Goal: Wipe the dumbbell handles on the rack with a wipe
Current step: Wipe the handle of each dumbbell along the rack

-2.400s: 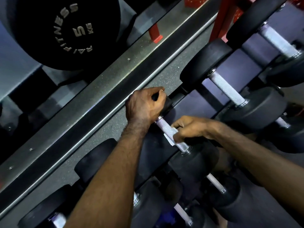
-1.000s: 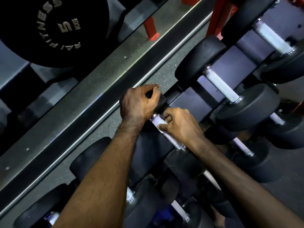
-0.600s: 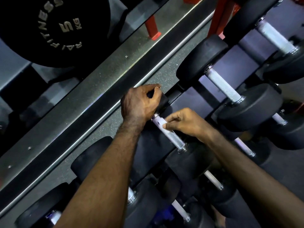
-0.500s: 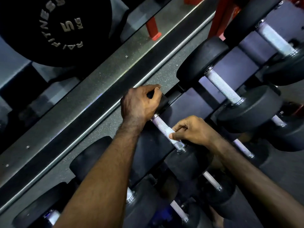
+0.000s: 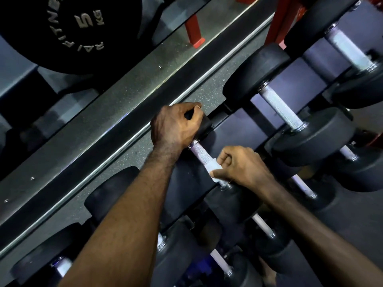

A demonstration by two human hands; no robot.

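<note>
A: Largest item first?
B: Rack [image 5: 244, 129], dark, tiered, loaded with dumbbells. Above it, a plate [image 5: 68, 32] marked 5 KG.

A: Next?
B: One dumbbell on the upper tier. Left hand [image 5: 174, 125], fingers curled round its far head [image 5: 204, 126], steadies it.

A: The handle?
B: Handle [image 5: 202, 153], knurled steel, bare at the far half. Right hand [image 5: 241, 166] pinches the wipe [image 5: 213, 169] round the near end, thumb under, fingers curled over.

A: Smallest?
B: The wipe, white, folded, wrapped on the bar just by the near collar.

A: Handling note?
B: I'd judge: keep the head braced, squeeze the wipe fully round, twist while sliding end to end so the knurling gets cleaned. Neighbouring handles look untouched.
</note>
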